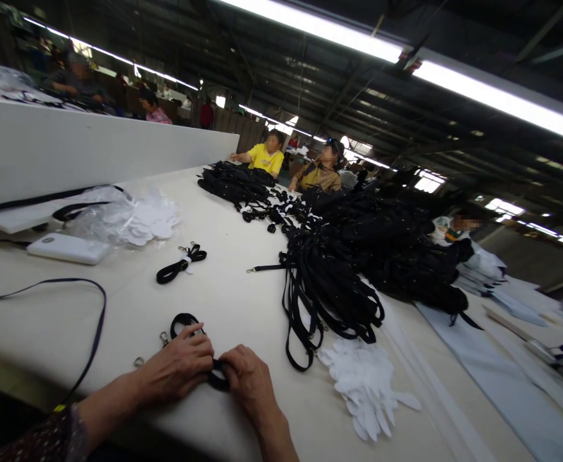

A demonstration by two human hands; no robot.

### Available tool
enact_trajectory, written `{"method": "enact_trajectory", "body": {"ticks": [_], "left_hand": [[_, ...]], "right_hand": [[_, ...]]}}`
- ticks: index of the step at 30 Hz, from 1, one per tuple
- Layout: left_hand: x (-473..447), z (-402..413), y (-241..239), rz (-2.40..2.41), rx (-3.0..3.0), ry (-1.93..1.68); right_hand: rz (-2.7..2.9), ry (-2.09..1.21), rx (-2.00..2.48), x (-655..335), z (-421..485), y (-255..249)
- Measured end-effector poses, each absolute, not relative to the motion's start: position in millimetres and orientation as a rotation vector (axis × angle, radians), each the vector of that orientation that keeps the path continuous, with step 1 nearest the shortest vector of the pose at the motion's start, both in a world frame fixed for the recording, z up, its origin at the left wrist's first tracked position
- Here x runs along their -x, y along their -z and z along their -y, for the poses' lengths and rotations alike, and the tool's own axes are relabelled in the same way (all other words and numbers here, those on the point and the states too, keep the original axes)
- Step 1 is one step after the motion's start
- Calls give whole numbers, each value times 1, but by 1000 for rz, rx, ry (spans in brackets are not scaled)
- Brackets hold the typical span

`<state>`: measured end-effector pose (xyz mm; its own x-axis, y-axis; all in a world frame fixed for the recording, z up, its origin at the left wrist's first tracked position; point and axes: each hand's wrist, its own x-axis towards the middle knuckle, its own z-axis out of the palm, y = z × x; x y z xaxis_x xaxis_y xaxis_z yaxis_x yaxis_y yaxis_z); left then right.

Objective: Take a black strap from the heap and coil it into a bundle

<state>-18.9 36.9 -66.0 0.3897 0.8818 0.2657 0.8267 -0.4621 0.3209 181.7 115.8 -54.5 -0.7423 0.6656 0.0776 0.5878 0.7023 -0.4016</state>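
Note:
My left hand [185, 360] lies over the middle of a black strap [181, 319] at the near table edge, its fingers curled down onto it. A loop of the strap sticks out beyond my fingertips, and metal clasps show to the left of my hand. With closed fingers, my right hand [251, 377] grips the strap's other end, close beside the left. Part of the strap is hidden under both hands. Farther up lies a folded strap bundle [181, 264], bound at its middle with a white piece.
A large heap of black straps [329, 282] covers the table's right middle. White cut pieces [365, 385] lie below it, and more [151, 218] at the left by clear plastic. A white power bank [68, 248] with a cable sits left. Several people work beyond the table.

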Motion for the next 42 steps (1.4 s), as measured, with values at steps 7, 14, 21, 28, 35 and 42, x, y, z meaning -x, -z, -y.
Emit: {"method": "enact_trajectory", "body": {"ticks": [7, 14, 21, 28, 35, 42], "left_hand": [[24, -41, 69, -1548, -2482, -557], [21, -49, 53, -1421, -2482, -562], [24, -48, 57, -1472, -2400, -618], [28, -53, 63, -1506, -2393, -639], [27, -53, 60, -1529, -2351, -639], [27, -52, 71, -1503, -2374, -723]], "right_hand": [[2691, -424, 1087, -190, -114, 54], [2581, -572, 1126, -201, -117, 56], [2498, -601, 1174, -199, -112, 62], [2450, -457, 1291, -201, -105, 66], [2419, -492, 1246, -204, -103, 69], [2448, -493, 1218, -200, -98, 59]]}}
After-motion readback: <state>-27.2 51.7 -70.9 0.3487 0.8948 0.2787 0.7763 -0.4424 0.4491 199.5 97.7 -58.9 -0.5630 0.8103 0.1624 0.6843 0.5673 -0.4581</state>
